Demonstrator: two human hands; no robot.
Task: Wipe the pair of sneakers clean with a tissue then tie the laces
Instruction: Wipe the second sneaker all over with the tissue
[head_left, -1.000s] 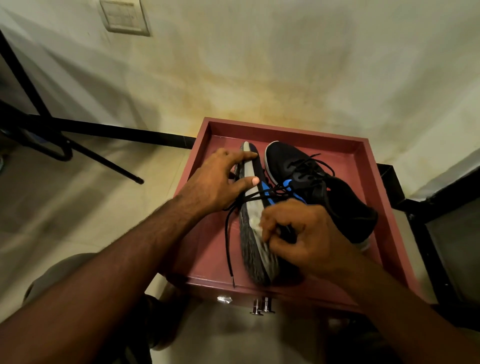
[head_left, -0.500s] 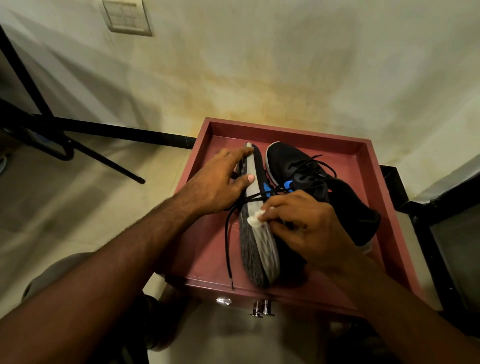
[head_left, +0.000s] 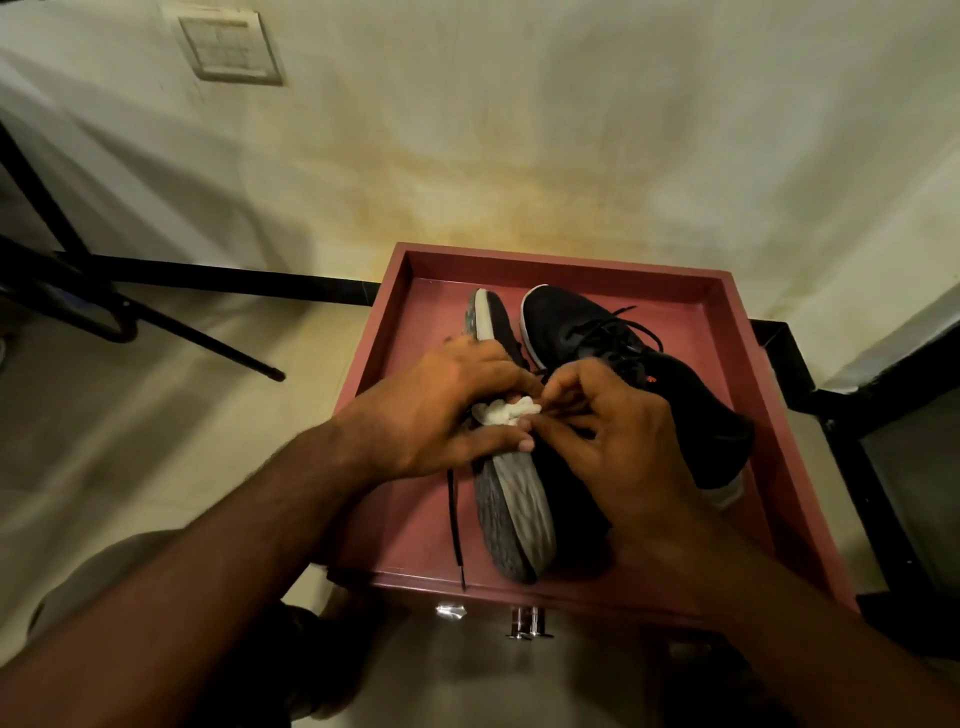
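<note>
Two black sneakers lie in a red wooden tray (head_left: 769, 431). The left sneaker (head_left: 514, 504) lies on its side with its grey sole towards me, and one loose lace (head_left: 454, 519) hangs over the tray's front edge. The right sneaker (head_left: 587, 322) stands upright with its laces undone. Over the middle of the tipped sneaker, my left hand (head_left: 436, 410) holds a crumpled white tissue (head_left: 504, 413) between fingers and thumb. My right hand (head_left: 618, 441) meets it there, its fingertips pinching the tissue's right end beside the laces.
The tray sits on a small stand with metal knobs (head_left: 524, 621) at its front, against a stained wall. Black metal legs (head_left: 208, 343) cross the floor at left. A black frame (head_left: 883, 493) stands close at right. My knee (head_left: 104, 582) is at bottom left.
My left hand slid from the sneaker's toe end down to its middle and closed round the tissue. My right hand moved up with the tissue to meet it.
</note>
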